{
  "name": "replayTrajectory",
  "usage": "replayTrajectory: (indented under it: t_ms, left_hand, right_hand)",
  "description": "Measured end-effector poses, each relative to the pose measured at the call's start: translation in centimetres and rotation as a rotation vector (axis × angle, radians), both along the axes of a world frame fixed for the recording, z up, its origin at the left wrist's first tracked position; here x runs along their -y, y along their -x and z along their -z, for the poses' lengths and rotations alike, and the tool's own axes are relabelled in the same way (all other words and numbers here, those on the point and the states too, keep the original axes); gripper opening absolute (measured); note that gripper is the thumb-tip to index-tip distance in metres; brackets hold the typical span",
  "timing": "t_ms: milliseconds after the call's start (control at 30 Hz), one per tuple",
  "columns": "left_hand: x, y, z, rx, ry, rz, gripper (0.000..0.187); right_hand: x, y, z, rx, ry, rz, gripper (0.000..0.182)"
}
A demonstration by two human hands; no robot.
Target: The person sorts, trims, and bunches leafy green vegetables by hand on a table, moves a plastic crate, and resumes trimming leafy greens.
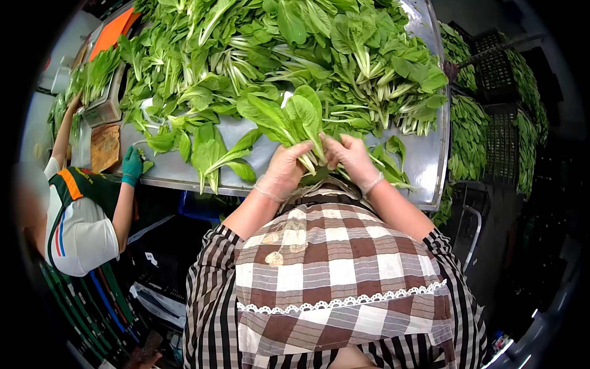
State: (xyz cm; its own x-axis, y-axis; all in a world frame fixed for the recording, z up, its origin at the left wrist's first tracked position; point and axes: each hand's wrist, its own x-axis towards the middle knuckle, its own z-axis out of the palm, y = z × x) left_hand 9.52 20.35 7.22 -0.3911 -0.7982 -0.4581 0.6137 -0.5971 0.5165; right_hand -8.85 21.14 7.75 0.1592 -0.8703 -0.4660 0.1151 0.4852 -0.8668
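In clear thin gloves, both of my hands are over the near edge of a metal table. My left hand [285, 167] is closed around the pale stems of a bunch of leafy greens [294, 120], whose broad leaves point away from me. My right hand [353, 161] is closed too, its thumb and fingers pinching at the right side of the same bunch, by a leaf stalk. What exactly those fingertips grip is partly hidden. Loose leafy greens [212, 158] lie left of my hands, and a large heap of greens [246, 58] covers the table beyond them.
The metal table [424, 195] has a raised rim on the right. Black crates [501, 144] packed with greens stand beyond it. At left, a co-worker with a green-gloved hand [131, 165] stands by a metal scale [106, 111] loaded with greens and a brown board [106, 147].
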Motion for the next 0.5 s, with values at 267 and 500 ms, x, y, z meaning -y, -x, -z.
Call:
replayTrajectory:
  t_ms: [267, 500]
  left_hand:
    - [0.1, -1.5, 0.7, 0.004, -0.036, -0.096, 0.042]
    - [0.0, -1.8, 1.3, -0.040, -0.110, -0.089, 0.035]
  right_hand:
    - [0.1, 3.4, -0.9, -1.110, 0.390, -0.510, 0.033]
    - [6.7, 6.5, -3.0, -1.132, 0.526, -0.081, 0.031]
